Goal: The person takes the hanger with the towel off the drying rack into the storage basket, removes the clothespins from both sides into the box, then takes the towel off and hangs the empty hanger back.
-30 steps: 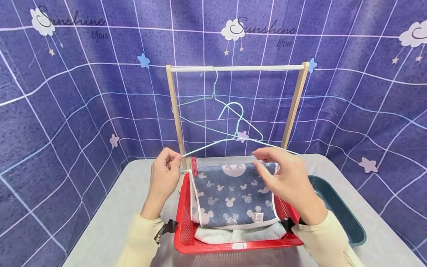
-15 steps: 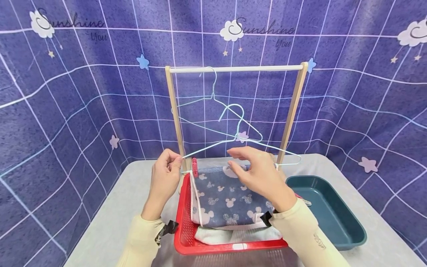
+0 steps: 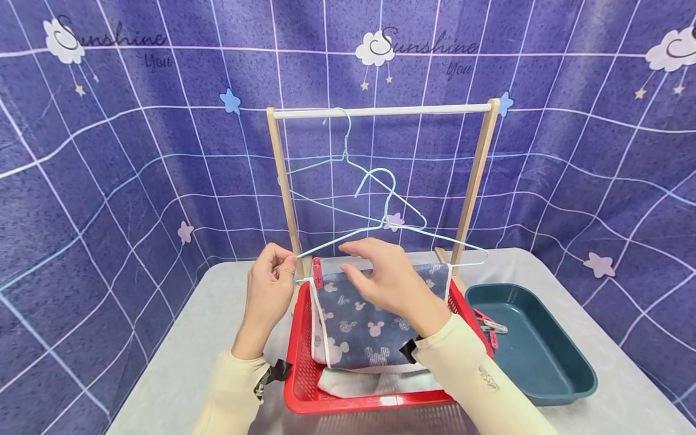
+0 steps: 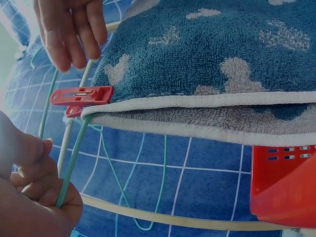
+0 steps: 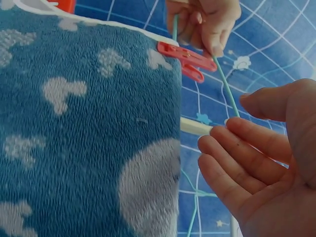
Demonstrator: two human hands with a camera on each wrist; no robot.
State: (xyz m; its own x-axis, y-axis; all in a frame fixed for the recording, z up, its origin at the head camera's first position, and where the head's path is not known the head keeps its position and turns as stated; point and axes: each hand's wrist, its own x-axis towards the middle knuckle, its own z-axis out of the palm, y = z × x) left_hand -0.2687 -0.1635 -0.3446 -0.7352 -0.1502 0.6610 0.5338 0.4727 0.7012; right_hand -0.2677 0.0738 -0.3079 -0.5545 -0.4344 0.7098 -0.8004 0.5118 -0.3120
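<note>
My left hand (image 3: 270, 287) pinches the left end of a light-green wire hanger (image 3: 348, 235). A blue towel (image 3: 375, 329) with pale mouse-head shapes is folded over the hanger's bottom bar. At the towel's left corner a red clothespin (image 3: 318, 273) clamps it to the bar, as the left wrist view also shows with the clothespin (image 4: 83, 96). Over the towel's upper part hovers my right hand (image 3: 383, 278), thumb and fingers apart with nothing between them. In the right wrist view its fingers (image 5: 242, 160) are close to the hanger wire and the towel's edge.
Below the towel stands a red basket (image 3: 296, 362) with white cloth (image 3: 348, 383) in it. A dark teal tray (image 3: 544, 338) at the right holds several clothespins (image 3: 492, 327). Behind, a wooden rack (image 3: 478, 175) carries a second hanger (image 3: 346, 139) on its white rod.
My right hand has moved left across the towel, from its right side toward the clothespin. That uncovers the hanger's right end and the tray's clothespins. The left hand keeps its grip.
</note>
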